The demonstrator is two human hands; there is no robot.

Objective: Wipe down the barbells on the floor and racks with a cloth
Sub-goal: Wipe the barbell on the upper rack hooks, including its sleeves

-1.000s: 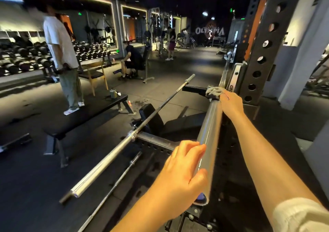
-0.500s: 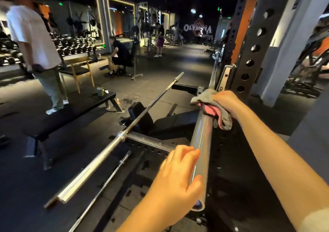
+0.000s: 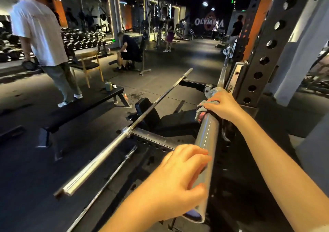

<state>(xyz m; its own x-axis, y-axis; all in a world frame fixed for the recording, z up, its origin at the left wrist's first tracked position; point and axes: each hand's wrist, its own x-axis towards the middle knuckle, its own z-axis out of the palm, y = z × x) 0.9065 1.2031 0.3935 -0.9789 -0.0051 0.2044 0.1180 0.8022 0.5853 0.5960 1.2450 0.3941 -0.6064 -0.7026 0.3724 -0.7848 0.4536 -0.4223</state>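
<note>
View from head height down into a dim gym. The barbell (image 3: pixel 208 135) being cleaned rests on a rack at the right. Its thick, smooth grey sleeve (image 3: pixel 210 124) runs from the near foreground away toward the perforated steel rack post (image 3: pixel 263 57). The left hand (image 3: pixel 179 176), nearest the viewer, grips the sleeve close to its open near end, fingers curled over the top and thumb underneath. The right hand (image 3: pixel 221 107), farther along, grips a small grey cloth (image 3: pixel 200 110) wrapped on the sleeve just short of the collar (image 3: pixel 214 91), where the bar narrows to a thin shaft. A pinkish patch shows among the cloth's folds. The right arm reaches out nearly straight from the lower right. The left forearm rises from the bottom edge, wrist bent slightly over the bar. The barbell is probably heavy and completely rigid. Its polished sleeve looks slippery and likely spins on the shaft, so bracing it with a bare hand while the cloth encircles it seems sensible. The cloth looks soft and light, moulding to the round metal. To the left, a second barbell (image 3: pixel 99 157) slants across a low frame, and a thinner bar (image 3: pixel 110 178) lies on the dark floor (image 3: pixel 26 160) below it; neither hand touches them. A person in a white shirt (image 3: pixel 39 32) stands at the far left, and other people are in the background.
</note>
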